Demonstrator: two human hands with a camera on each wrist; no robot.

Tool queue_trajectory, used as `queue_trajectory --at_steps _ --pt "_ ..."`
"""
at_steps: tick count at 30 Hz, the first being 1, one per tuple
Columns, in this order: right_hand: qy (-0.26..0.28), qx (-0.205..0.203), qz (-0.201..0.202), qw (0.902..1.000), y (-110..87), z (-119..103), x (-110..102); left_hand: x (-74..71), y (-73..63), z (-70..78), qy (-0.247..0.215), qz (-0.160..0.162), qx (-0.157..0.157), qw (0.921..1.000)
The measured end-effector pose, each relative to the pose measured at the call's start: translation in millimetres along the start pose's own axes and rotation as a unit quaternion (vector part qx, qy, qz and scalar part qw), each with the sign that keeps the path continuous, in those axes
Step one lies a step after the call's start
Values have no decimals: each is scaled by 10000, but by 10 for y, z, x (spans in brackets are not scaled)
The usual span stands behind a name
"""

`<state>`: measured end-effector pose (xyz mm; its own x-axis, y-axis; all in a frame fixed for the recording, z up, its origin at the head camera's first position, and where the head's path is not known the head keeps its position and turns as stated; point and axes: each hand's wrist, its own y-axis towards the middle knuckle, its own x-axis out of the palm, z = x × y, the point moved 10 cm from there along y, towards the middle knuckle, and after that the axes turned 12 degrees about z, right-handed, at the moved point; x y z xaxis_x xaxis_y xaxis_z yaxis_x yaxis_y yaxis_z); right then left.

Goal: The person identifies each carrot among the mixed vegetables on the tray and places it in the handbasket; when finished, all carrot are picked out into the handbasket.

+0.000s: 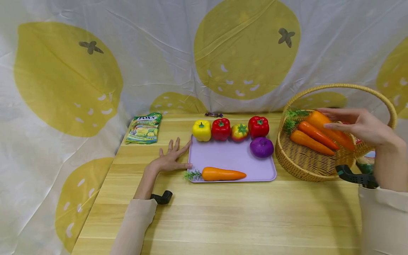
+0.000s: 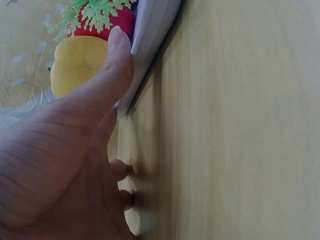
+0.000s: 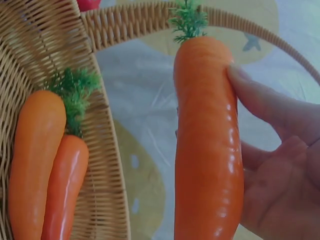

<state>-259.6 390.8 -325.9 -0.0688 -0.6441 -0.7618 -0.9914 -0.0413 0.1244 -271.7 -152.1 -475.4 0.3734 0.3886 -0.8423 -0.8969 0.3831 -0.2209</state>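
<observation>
My right hand (image 1: 366,125) grips a thick orange toy carrot (image 3: 207,140) near its leafy top, over the wicker basket (image 1: 293,166). Two more carrots lie inside the basket: a redder one (image 1: 317,134) and an orange one (image 1: 307,141). With fingers spread, my left hand (image 1: 170,159) rests at the left edge of the lilac tray (image 1: 223,154), thumb at its rim in the left wrist view. Along the tray's front lies another carrot (image 1: 223,174), its green leaves poking past the left rim.
A yellow pepper (image 1: 201,130), two red peppers, a red-yellow fruit (image 1: 239,132) and a purple onion (image 1: 261,147) line the tray's back and right. A green snack bag (image 1: 144,129) sits at the back left, a wrapped candy (image 1: 214,115) behind the tray. The basket's handle (image 1: 341,86) arches high.
</observation>
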Motion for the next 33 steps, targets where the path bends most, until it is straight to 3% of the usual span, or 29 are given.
queue_trajectory --at_steps 7,10,17,25,33 --pt "277 816 110 9962 17 306 -18 -4 -11 -10 -20 -35 -46 10000" --pt "291 973 220 9946 42 346 -20 -11 -13 -5 -57 -16 -24 10000" --pt "69 813 -122 9966 141 224 124 -18 -8 -11 -54 9 -12 10000" --pt "212 760 -265 9965 269 154 272 -10 5 -16 3 4 3 10000" --pt "-243 540 -559 9967 266 198 402 -6 -11 0 1 -6 12 10000"
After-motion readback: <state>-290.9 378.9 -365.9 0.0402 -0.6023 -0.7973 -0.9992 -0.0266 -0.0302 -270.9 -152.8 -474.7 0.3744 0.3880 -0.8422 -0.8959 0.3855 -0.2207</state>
